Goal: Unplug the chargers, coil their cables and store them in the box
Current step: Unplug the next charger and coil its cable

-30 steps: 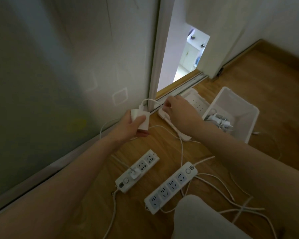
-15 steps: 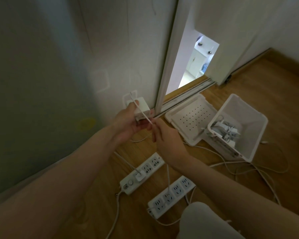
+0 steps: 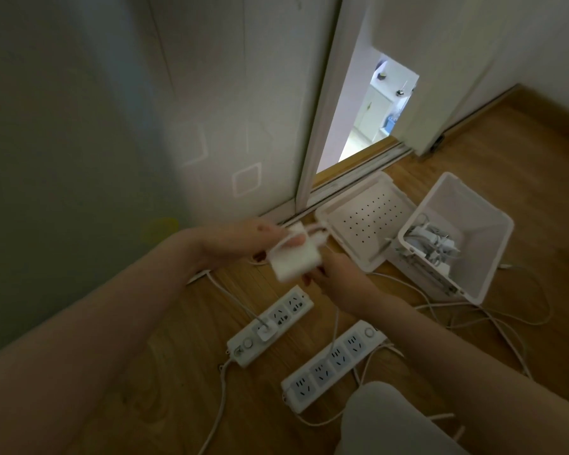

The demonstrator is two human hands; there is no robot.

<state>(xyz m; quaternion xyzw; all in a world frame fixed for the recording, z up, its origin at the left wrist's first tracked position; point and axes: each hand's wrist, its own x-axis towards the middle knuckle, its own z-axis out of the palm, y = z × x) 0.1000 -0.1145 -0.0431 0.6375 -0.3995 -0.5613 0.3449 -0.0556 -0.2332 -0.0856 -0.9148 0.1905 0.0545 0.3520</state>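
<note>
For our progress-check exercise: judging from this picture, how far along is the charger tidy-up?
Done: several chargers lie in the box. In hand: the left hand grips a white charger while the right hand pinches its cable, coil unfinished. Left: one plug sits in the power strip, and loose cables trail on the floor.

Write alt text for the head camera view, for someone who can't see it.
A person's left hand holds a white charger while the right hand, just below, appears to pinch its cable. On the wooden floor lie two power strips, one with a plug in it, and an open white box holding other chargers.
</note>
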